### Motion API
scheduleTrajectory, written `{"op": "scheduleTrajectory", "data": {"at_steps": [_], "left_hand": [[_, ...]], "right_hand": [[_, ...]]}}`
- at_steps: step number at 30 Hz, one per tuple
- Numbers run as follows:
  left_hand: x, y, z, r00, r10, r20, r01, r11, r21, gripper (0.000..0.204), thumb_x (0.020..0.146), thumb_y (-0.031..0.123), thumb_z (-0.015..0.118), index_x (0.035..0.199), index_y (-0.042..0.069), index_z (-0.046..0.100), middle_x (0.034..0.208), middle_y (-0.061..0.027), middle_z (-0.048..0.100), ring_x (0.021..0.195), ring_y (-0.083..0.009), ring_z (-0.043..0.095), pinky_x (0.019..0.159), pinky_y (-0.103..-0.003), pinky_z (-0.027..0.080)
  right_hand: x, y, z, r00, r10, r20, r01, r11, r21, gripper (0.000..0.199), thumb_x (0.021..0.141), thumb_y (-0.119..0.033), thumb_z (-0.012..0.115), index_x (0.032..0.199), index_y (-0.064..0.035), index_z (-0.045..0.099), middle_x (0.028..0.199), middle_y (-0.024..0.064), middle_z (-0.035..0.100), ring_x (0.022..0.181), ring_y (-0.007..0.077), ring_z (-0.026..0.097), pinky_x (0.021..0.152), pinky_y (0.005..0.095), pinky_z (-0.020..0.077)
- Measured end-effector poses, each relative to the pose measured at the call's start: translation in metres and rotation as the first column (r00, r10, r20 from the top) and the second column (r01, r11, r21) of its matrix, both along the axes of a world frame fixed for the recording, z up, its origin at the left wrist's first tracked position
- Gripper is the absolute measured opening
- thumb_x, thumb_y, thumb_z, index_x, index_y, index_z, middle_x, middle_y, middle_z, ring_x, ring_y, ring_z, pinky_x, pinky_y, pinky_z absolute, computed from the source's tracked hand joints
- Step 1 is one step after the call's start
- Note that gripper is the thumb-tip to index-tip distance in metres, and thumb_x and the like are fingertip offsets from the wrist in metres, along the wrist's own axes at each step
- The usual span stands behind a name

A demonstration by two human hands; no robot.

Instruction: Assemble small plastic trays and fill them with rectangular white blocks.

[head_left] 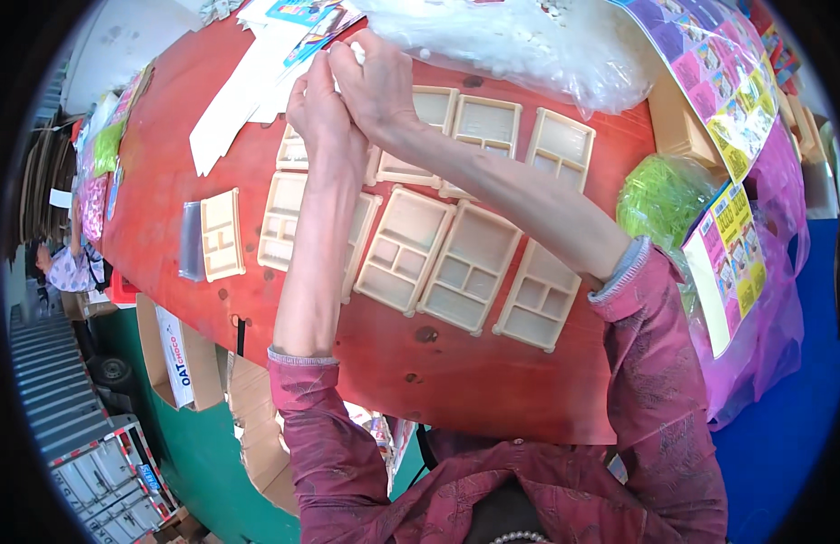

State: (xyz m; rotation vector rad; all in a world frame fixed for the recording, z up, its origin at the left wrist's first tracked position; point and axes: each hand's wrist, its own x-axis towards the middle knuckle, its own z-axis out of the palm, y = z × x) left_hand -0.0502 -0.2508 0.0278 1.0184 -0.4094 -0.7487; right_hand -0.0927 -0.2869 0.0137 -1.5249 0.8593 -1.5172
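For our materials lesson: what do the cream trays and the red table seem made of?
Trays: probably moulded plastic, matt cream, with thin, even compartment walls. Table: likely painted wood, slightly glossy red, with dark knot-like spots and worn patches.

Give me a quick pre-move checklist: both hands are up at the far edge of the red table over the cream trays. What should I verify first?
1. Left hand and right hand in view: ok.
2. What the fingertips pinch: small and white, cannot tell.
3. Cream compartment trays lying flat in rows on the red table: ok.
4. Tray compartments under the hands unfilled: ok where visible; forearms hide some.
5. Clear plastic bag of small white pieces close to the hands: ok.
6. Separate tray at the left, apart from the rows: ok.
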Motion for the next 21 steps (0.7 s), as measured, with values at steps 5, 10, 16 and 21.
{"op": "scheduleTrajectory", "data": {"at_steps": [5,10,16,21], "left_hand": [[0.031,-0.021,-0.019,0.997,0.064,-0.050,-0.066,0.997,-0.037,0.018,0.085,0.015,0.066,0.089,0.001,0.055,0.087,-0.0077,0.062,0.072,-0.0148,0.061,0.057,-0.029,0.051],[0.044,-0.038,-0.049,0.993,0.116,0.021,-0.115,0.993,-0.039,0.016,0.080,0.013,0.069,0.080,0.002,0.057,0.078,-0.0072,0.062,0.066,-0.0137,0.060,0.056,-0.027,0.050],[0.057,-0.039,-0.058,0.971,0.056,0.231,-0.081,0.992,0.101,0.016,0.080,0.014,0.067,0.075,0.002,0.058,0.070,-0.0047,0.060,0.059,-0.0115,0.056,0.052,-0.025,0.047],[0.066,-0.034,-0.061,0.918,-0.058,0.393,-0.021,0.981,0.195,0.015,0.081,0.016,0.067,0.076,0.002,0.062,0.065,-0.0021,0.060,0.053,-0.0060,0.051,0.045,-0.020,0.039]], "right_hand": [[0.028,-0.018,-0.019,0.996,0.004,0.090,0.000,0.999,-0.045,0.027,0.081,-0.021,0.053,0.080,0.0047,0.059,0.076,0.0255,0.062,0.074,0.0404,0.061,0.069,0.0461,0.0470],[0.032,-0.041,-0.046,0.998,0.055,0.007,-0.055,0.998,-0.028,0.028,0.081,-0.024,0.054,0.082,0.0034,0.061,0.077,0.0252,0.063,0.075,0.0383,0.063,0.070,0.0437,0.0477],[0.023,-0.052,-0.057,0.991,0.124,-0.048,-0.126,0.990,-0.063,0.028,0.082,-0.024,0.056,0.084,0.0031,0.062,0.074,0.0222,0.063,0.070,0.0315,0.065,0.066,0.0386,0.0490],[0.014,-0.058,-0.063,0.948,0.278,-0.156,-0.281,0.960,0.007,0.025,0.082,-0.022,0.058,0.087,0.0024,0.062,0.069,0.0181,0.062,0.062,0.0211,0.062,0.060,0.0338,0.0489]]}}
